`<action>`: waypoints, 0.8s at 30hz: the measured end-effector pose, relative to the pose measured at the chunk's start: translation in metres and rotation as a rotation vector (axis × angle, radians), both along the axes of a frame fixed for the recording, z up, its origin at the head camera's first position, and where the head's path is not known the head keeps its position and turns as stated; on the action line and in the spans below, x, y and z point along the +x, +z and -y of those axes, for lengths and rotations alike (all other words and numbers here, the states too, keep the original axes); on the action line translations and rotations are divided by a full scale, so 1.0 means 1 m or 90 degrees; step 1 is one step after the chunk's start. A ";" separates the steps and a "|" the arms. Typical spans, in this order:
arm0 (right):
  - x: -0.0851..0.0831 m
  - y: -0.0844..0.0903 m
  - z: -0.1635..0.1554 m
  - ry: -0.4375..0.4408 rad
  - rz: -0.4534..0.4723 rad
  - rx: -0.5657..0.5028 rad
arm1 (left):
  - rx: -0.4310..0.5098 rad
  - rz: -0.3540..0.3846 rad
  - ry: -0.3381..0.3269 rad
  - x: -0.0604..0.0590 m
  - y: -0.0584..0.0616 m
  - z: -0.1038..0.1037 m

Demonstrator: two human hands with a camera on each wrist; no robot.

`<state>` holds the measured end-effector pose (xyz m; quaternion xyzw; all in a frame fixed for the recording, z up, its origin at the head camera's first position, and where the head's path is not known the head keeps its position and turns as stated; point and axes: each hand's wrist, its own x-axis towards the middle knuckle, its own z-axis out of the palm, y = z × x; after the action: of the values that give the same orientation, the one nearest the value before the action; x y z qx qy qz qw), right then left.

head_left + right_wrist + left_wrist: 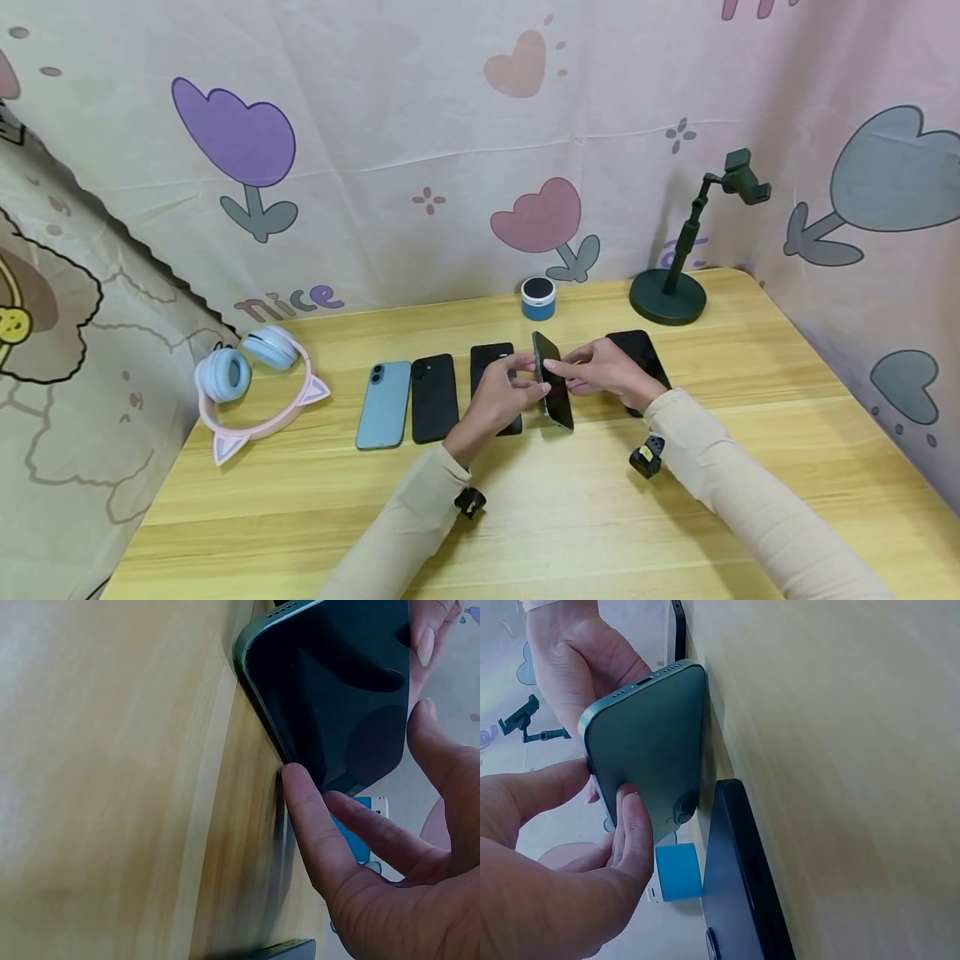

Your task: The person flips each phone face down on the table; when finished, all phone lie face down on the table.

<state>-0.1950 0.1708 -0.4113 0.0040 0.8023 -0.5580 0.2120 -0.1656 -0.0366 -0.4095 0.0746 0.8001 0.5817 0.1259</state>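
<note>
Between both hands a green-backed smartphone (559,402) stands tilted on its edge. In the left wrist view its back (649,735) and charging port show; in the right wrist view, its dark screen (330,690). My left hand (498,402) pinches the phone by its left side, thumb and fingers at edge and back. My right hand (611,371) holds it from the other side, fingertips on its edges. A black phone (486,360) lies just left of it, partly hidden by my left hand. Another black phone (637,350) lies under my right wrist, partly covered.
Further left lie a light blue phone (384,406) and a black phone (435,398). Pink cat-ear headphones (262,429) rest at the table's left. Behind stand a small blue speaker (538,300) and a dark green phone stand (667,296), near the curtain.
</note>
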 end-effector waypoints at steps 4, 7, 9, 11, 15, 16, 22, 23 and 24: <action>0.000 0.000 0.001 0.009 -0.001 -0.021 | 0.014 0.000 -0.011 0.000 0.000 0.000; 0.000 0.000 0.002 0.011 0.002 -0.035 | 0.025 0.003 -0.020 -0.001 0.000 -0.001; 0.000 0.000 0.002 0.011 0.005 -0.043 | 0.033 0.005 -0.026 -0.001 0.000 -0.002; 0.000 0.000 0.002 0.008 0.011 -0.048 | 0.041 0.006 -0.030 -0.001 -0.001 -0.002; 0.000 0.000 0.002 0.006 0.022 -0.060 | 0.052 0.008 -0.033 -0.001 -0.001 -0.004; 0.000 0.000 0.003 0.006 0.024 -0.064 | 0.051 0.007 -0.034 -0.002 -0.001 -0.004; -0.001 0.001 0.003 0.013 0.036 -0.083 | 0.037 0.009 -0.051 -0.003 -0.002 -0.003; 0.000 0.001 0.002 0.015 0.037 -0.085 | 0.038 0.010 -0.054 -0.003 -0.001 -0.003; -0.001 0.001 0.002 0.017 0.038 -0.088 | 0.039 0.010 -0.058 -0.003 -0.001 -0.003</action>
<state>-0.1956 0.1687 -0.4106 -0.0048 0.7549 -0.6090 0.2433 -0.1687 -0.0337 -0.4106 0.1102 0.7766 0.6003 0.1560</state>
